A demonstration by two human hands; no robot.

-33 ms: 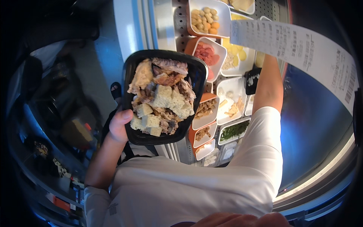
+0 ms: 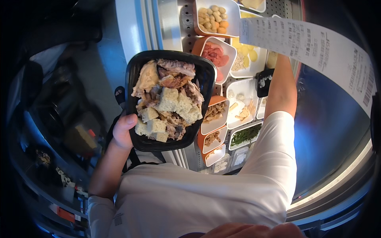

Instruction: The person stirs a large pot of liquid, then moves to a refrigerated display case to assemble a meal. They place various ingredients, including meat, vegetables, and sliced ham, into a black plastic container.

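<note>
My left hand [image 2: 125, 129] grips the near left side of a black plastic tray [image 2: 139, 145], its thumb over the rim and the other fingers hidden underneath. Chunks of cooked meat [image 2: 176, 79] fill the tray, with pale, spongy cubes [image 2: 180, 105] lying on top. The tray is tilted so that its contents face up toward me. My right forearm [image 2: 281, 85] reaches away over the right side of the ingredient tubs. A long printed paper slip [image 2: 313, 53] hangs across its far end, so my right hand and whatever it touches are hidden.
White-lined tubs stand on a perforated metal counter [image 2: 186, 29]. They hold small round potatoes [image 2: 214, 20], pink sliced meat [image 2: 216, 55], yellow slices [image 2: 248, 51], brown strips [image 2: 214, 113] and chopped greens [image 2: 244, 137]. A small black container [image 2: 264, 83] sits beside my right forearm.
The tray and my left hand have shifted very slightly left. The tubs also sit a little farther left and up in the picture. My right arm looks unmoved.
</note>
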